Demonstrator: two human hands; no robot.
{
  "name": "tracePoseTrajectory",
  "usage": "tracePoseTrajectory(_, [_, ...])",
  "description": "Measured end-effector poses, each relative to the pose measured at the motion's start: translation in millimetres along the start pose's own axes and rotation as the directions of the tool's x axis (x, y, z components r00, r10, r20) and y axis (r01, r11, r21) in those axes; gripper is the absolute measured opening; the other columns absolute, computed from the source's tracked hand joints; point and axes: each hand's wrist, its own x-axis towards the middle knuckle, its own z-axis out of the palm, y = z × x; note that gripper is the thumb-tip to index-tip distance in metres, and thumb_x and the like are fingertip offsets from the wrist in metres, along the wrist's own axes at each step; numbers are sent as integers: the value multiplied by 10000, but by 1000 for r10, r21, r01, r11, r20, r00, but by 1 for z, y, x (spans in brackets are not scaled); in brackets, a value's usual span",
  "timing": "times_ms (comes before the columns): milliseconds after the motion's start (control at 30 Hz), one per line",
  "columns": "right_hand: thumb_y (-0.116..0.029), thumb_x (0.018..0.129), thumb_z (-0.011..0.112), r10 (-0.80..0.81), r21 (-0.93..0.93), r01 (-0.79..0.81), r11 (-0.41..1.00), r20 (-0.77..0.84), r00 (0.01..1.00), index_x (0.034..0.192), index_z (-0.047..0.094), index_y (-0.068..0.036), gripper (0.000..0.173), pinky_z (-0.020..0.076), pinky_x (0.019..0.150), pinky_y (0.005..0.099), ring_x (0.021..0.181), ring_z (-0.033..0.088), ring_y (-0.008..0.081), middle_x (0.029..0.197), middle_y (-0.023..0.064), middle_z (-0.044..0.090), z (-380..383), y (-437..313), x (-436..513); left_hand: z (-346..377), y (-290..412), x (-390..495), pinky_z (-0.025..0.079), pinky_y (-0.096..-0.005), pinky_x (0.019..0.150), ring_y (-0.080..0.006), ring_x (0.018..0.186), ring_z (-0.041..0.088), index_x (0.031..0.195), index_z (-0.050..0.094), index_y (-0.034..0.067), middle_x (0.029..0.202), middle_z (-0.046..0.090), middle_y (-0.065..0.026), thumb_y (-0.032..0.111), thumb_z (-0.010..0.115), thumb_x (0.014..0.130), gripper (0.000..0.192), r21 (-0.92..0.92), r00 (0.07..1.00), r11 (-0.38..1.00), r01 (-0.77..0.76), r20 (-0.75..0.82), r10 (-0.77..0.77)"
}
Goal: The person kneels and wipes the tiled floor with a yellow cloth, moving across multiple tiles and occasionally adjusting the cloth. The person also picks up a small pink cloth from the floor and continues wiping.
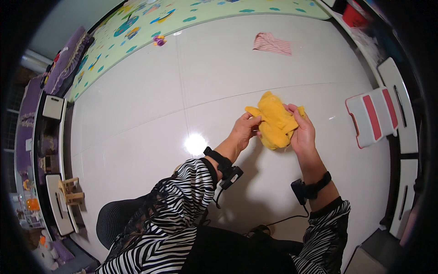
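A crumpled yellow cloth item [273,118], perhaps a small garment, is held up between both hands above the tiled floor. My left hand [243,129] pinches its left edge, thumb on top, beside a narrow yellow flap. My right hand [303,130] grips the right side, with the thumb over a folded part and a bit of yellow cloth sticking out beyond the fingers. Both wrists carry black strapped devices with cables. Farther off, a pink-and-white striped cloth [272,44] lies on the floor, apart from the hands.
A white-and-red step stool [372,116] stands at the right by white drawers [398,102]. A small wooden chair [71,191] is at the left by a low cabinet. A purple toy [159,40] lies near the patterned green mat [191,12] at the back.
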Motion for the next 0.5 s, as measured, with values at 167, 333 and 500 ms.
tracePoseTrajectory(167, [-193, 971, 460, 44, -53, -50, 997, -113, 993, 1210, 441, 42, 336, 427, 958, 378, 1106, 525, 241, 1199, 140, 526, -17, -25, -12, 22, 22, 5, 438, -380, 878, -187, 974, 555, 1103, 533, 91, 1062, 593, -36, 175, 528, 916, 205, 17, 997, 998, -63, 51, 62])
tracePoseTrajectory(333, [-248, 928, 560, 108, 23, -105, 994, -186, 977, 1191, 478, -47, 341, 491, 838, 358, 1013, 566, 217, 1133, 91, 555, -40, -30, -25, 56, 64, 0, 404, -380, 914, -175, 996, 524, 1137, 528, 115, 1086, 581, -22, 195, 564, 891, 262, -47, 954, 974, -221, 198, 226])
tracePoseTrajectory(500, [-227, 882, 612, 70, -211, -153, 965, -355, 932, 1091, 544, -49, 282, 482, 730, 319, 845, 588, 180, 945, 46, 608, -65, -19, -8, 87, 116, -1, 396, -421, 949, -191, 1011, 530, 1191, 502, 104, 1114, 578, -29, 155, 529, 904, 293, -99, 918, 942, -321, 210, 335])
